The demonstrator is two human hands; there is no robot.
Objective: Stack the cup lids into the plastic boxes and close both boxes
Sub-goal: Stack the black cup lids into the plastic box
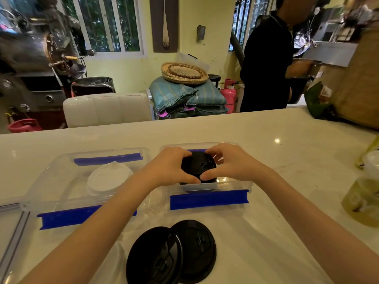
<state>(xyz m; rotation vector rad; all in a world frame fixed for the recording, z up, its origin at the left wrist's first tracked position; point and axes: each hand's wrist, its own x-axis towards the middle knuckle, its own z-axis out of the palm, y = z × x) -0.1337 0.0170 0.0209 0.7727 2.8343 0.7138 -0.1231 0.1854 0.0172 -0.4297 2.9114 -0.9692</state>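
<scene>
Fingers [185, 153] of both hands grip one black lid stack [198, 167] in one of two boxes [209, 188]; two black lids [172, 253] wait outside.

Yellow wall [131, 72], barred windows [114, 23], white chair [106, 109], perhaps a roaster [37, 48] left

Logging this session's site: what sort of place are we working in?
Probably a café's back or roasting room. A drum-type roasting machine stands at the left, stuffed sacks carry woven trays, and both hands press black cup lids into a clear box.
</scene>
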